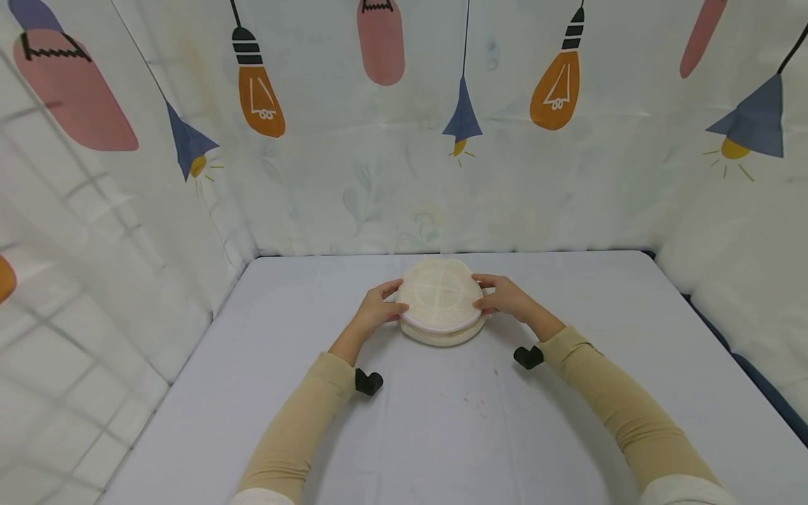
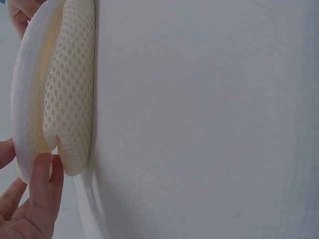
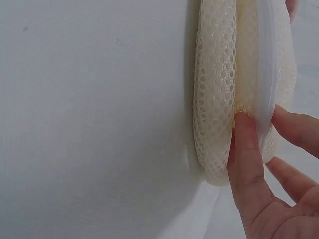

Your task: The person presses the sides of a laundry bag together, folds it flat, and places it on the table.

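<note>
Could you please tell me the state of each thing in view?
Upper mesh layer: white rim pinched at both sides
Lower mesh layer: resting on the tabletop, gap above it
Left hand: pinching the rim
Right hand: pinching the rim's opposite side
Patterned curtain: hanging, creased

A tan left sleeve (image 1: 297, 428) and a matching right sleeve (image 1: 618, 407) are being worn, both visibly creased. White fabric (image 1: 684, 491) is being shown at each upper end. Small black lobed pieces (image 1: 369, 383) are being carried beside both cuffs. The left hand (image 1: 381, 305) and right hand (image 1: 508, 297) are being left bare.
</note>
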A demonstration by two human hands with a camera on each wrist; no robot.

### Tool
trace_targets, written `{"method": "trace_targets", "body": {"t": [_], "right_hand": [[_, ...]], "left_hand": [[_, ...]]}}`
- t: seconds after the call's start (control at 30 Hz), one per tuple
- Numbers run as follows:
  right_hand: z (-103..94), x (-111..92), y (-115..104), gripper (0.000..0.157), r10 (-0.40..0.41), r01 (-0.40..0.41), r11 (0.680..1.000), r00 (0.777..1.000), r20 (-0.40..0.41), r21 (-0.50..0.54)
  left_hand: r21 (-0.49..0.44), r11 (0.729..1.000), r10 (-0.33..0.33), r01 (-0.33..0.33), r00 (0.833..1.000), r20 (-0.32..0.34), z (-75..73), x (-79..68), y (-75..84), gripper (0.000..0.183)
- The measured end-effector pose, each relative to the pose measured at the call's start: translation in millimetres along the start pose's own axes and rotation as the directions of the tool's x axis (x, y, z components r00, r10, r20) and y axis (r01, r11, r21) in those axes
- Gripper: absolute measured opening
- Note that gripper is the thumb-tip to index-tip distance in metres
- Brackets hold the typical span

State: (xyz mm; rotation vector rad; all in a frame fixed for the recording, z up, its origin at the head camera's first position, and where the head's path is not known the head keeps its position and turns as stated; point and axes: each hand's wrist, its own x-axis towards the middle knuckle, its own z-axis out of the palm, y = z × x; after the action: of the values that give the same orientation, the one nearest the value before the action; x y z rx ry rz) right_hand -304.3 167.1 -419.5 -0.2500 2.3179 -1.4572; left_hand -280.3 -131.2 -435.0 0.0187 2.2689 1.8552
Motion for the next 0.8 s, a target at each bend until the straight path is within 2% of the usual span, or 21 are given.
{"method": "trace_targets", "body": {"t": [0.13, 0.23, 0.37, 0.43, 0.8], "right_hand": [[0.7, -0.1, -1.0, 0.075, 0.007, -0.007, 1.000, 1.000, 0.002, -0.001], [1.2, 0.5, -2.0, 0.074, 0.019, -0.019, 1.000, 1.000, -0.002, -0.014], [1.0, 2.7, -3.0, 0.073, 0.032, -0.032, 0.999, 0.999, -0.011, -0.043], [0.4, 4.6, -2.3, 0.073, 0.031, -0.031, 0.998, 0.999, -0.013, -0.060], [-0.7, 11.3, 0.5, 0.072, 0.038, -0.041, 0.991, 0.999, -0.025, -0.130]], "left_hand": [[0.004, 1.000, -0.005, 0.005, 1.000, 0.015, -0.2, 1.6, 0.4, 0.068], [0.008, 1.000, -0.014, 0.013, 1.000, 0.026, 0.7, -2.5, 7.4, 0.069], [0.022, 1.000, -0.015, 0.015, 1.000, 0.006, 2.4, -2.4, 7.4, 0.067], [0.027, 1.000, -0.010, 0.010, 1.000, -0.008, 3.0, 2.3, 1.7, 0.067], [0.089, 0.996, -0.019, 0.023, 0.998, -0.052, 8.7, 5.1, 1.9, 0.067]]}}
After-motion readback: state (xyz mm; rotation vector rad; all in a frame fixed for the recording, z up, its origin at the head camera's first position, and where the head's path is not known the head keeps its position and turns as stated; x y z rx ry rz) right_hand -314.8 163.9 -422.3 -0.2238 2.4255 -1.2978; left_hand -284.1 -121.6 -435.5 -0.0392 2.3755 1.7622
